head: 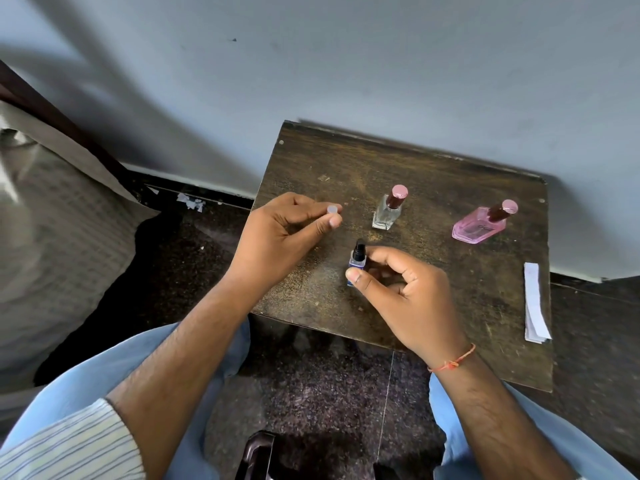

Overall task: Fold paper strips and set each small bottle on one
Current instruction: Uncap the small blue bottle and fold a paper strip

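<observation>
Over the dark wooden bench [450, 289], the right hand [405, 292] grips a small blue glass bottle [356, 259]; the left hand [280, 230] pinches what looks like its small clear cap [331, 209].

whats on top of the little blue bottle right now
A bare black spray nozzle tops the small blue bottle gripped by the right hand. The left hand pinches a small clear cap. The bottle's base is hidden.

head | 1 view | looks forward-down | close over wooden table [433, 161] | wall behind
</observation>
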Tool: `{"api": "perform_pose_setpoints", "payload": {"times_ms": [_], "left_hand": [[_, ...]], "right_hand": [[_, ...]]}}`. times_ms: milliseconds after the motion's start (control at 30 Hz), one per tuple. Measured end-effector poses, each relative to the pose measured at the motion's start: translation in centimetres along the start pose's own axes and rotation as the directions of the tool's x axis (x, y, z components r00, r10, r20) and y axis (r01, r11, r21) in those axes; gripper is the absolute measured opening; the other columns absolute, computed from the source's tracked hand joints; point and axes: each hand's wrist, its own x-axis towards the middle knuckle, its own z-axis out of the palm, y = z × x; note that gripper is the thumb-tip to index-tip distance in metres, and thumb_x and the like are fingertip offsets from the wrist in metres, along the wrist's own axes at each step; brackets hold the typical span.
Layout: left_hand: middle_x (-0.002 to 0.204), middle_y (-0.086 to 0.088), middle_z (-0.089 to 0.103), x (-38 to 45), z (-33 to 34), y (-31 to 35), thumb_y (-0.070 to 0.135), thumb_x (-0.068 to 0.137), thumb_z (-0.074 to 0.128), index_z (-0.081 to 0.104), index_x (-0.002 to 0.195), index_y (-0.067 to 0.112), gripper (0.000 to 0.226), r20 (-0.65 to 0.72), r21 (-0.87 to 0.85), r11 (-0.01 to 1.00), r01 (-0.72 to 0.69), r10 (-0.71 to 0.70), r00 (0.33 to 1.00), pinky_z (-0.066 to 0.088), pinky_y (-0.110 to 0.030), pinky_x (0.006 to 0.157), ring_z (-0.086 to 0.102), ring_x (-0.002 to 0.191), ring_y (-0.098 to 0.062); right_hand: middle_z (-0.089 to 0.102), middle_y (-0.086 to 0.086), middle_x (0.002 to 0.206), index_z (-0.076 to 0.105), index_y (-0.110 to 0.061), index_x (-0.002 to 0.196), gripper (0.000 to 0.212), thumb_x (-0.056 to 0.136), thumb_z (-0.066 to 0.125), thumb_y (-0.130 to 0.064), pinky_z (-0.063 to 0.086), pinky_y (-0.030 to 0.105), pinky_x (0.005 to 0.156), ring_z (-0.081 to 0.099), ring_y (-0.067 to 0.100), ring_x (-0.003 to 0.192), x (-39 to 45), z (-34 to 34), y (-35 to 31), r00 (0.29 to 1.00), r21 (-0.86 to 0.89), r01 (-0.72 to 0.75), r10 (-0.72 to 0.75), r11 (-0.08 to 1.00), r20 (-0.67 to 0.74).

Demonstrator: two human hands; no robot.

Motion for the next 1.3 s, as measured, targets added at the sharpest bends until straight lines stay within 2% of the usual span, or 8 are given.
{"api": "perform_pose_setpoints", "payload": {"times_ms": [100, 200, 300, 400, 533, 633, 867, 1300], "left_hand": [[0.097, 0.003, 0.079, -0.1, -0.1, -0.1, 0.039, 0.088, 0.087, 0.085, 0.115, 0.026, 0.03, 0.034, 0.069, 0.997, 0.031, -0.034, 0.999, 0.059, -0.027, 0.079, 0.073, 0.089, -0.013], [0.094, 0.005, 0.077, 0.1, 0.1, -0.1, 0.04, 0.085, 0.089, 0.085, 0.114, 0.029, 0.032, 0.056, 0.142, 0.99, -0.001, -0.007, 0.998, 0.06, -0.03, 0.077, 0.072, 0.086, -0.011], [0.103, 0.016, 0.071, 0.5, 0.0, -0.7, 0.054, 0.084, 0.086, 0.085, 0.112, 0.04, 0.031, 0.044, 0.237, 0.971, -0.009, -0.001, 0.999, 0.06, -0.04, 0.089, 0.067, 0.104, -0.013], [0.119, 0.024, 0.064, 0.5, 0.2, -1.0, 0.072, 0.079, 0.078, 0.082, 0.106, 0.054, 0.033, 0.003, 0.378, 0.925, 0.039, -0.043, 0.999, 0.052, -0.052, 0.103, 0.055, 0.124, -0.011], [0.138, 0.03, 0.057, 0.1, 0.1, -0.9, 0.07, 0.08, 0.081, 0.08, 0.102, 0.058, 0.026, -0.074, 0.477, 0.87, 0.129, -0.107, 0.992, 0.03, -0.044, 0.107, 0.037, 0.134, -0.002], [0.145, 0.032, 0.052, 0.0, -0.1, -1.3, 0.071, 0.08, 0.079, 0.075, 0.1, 0.064, 0.022, -0.101, 0.463, 0.869, 0.175, -0.145, 0.984, 0.025, -0.042, 0.107, 0.028, 0.137, 0.001], [0.156, 0.027, 0.048, -0.2, -0.1, -1.6, 0.069, 0.083, 0.078, 0.075, 0.11, 0.064, 0.027, -0.098, 0.461, 0.867, 0.189, -0.162, 0.982, 0.038, -0.057, 0.118, 0.034, 0.148, -0.016], [0.153, 0.031, 0.048, 0.0, -0.4, -1.4, 0.069, 0.08, 0.082, 0.07, 0.104, 0.07, 0.027, -0.087, 0.424, 0.882, 0.206, -0.187, 0.979, 0.037, -0.057, 0.122, 0.032, 0.149, -0.013]], "right_hand": [[0.08, -0.021, 0.103, 0.082, -0.03, 0.112, 0.023, 0.09, 0.088, -0.028, 0.067, 0.034, 0.074, 0.077, 0.004, 0.09, 0.0, -0.4, 0.4, 1.0, -0.003, 0.001, -0.001, 1.0, -0.004], [0.075, -0.014, 0.108, 0.082, -0.022, 0.111, 0.023, 0.089, 0.089, -0.023, 0.066, 0.033, 0.07, 0.075, 0.01, 0.09, 0.0, -0.6, 0.7, 0.999, -0.005, 0.034, -0.034, 0.999, 0.0], [0.073, -0.011, 0.105, 0.081, -0.031, 0.111, 0.026, 0.088, 0.09, -0.025, 0.059, 0.025, 0.067, 0.072, 0.016, 0.085, 0.0, -0.8, 0.8, 0.997, -0.033, 0.075, -0.074, 0.997, 0.021], [0.076, -0.012, 0.101, 0.083, -0.028, 0.109, 0.023, 0.088, 0.09, -0.028, 0.05, 0.015, 0.07, 0.071, 0.014, 0.084, -0.1, -1.1, 1.2, 0.996, -0.078, 0.086, -0.083, 0.993, 0.038], [0.077, -0.017, 0.099, 0.085, -0.025, 0.11, 0.022, 0.088, 0.09, -0.028, 0.046, 0.01, 0.071, 0.07, 0.01, 0.082, 0.1, -1.2, 1.2, 0.995, -0.125, 0.09, -0.085, 0.988, 0.047], [0.077, -0.017, 0.098, 0.085, -0.025, 0.108, 0.021, 0.088, 0.09, -0.029, 0.043, 0.007, 0.07, 0.069, 0.008, 0.082, 0.1, -1.1, 1.2, 0.995, -0.148, 0.094, -0.086, 0.985, 0.054], [0.078, -0.017, 0.1, 0.086, -0.028, 0.108, 0.02, 0.088, 0.09, -0.029, 0.043, 0.005, 0.069, 0.068, 0.006, 0.084, -0.1, -1.0, 1.0, 0.996, -0.157, 0.073, -0.063, 0.985, 0.067], [0.078, -0.016, 0.099, 0.086, -0.028, 0.11, 0.025, 0.087, 0.092, -0.027, 0.044, 0.005, 0.071, 0.068, 0.001, 0.085, -0.1, -0.9, 0.8, 0.996, -0.144, 0.067, -0.058, 0.987, 0.067]]}}
